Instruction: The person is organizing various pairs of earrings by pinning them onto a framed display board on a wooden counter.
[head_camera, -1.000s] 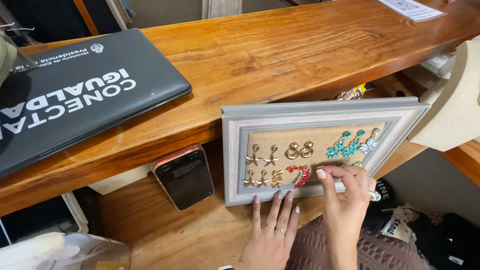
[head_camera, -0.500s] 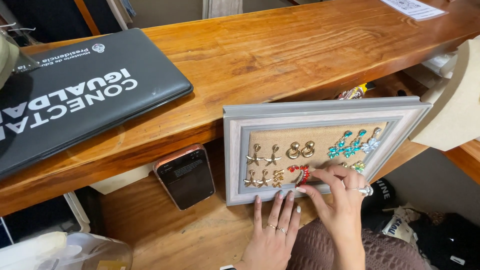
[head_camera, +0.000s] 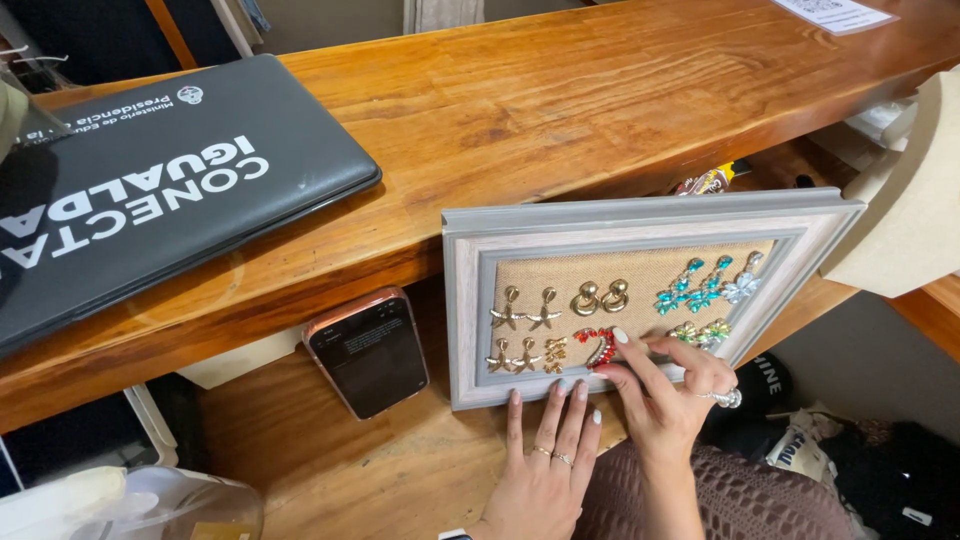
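Dark closed laptop (head_camera: 170, 190) flat on upper wooden bench (head_camera: 560, 90), far left. Phone (head_camera: 368, 352) lies face-up on the lower shelf (head_camera: 330, 470), just left of the grey frame (head_camera: 465, 300). Frame leans against the bench edge, burlap panel holding earrings. Left hand (head_camera: 545, 470) lies flat, fingers spread, tips touching the frame's bottom rail, holding nothing. Right hand (head_camera: 670, 395): grip pinched on the red earring (head_camera: 598, 346), bottom row, mid-panel.

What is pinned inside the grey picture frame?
On the burlap inside the grey picture frame: starfish earrings, gold hoops, turquoise earrings and a red earring. The right hand covers part.
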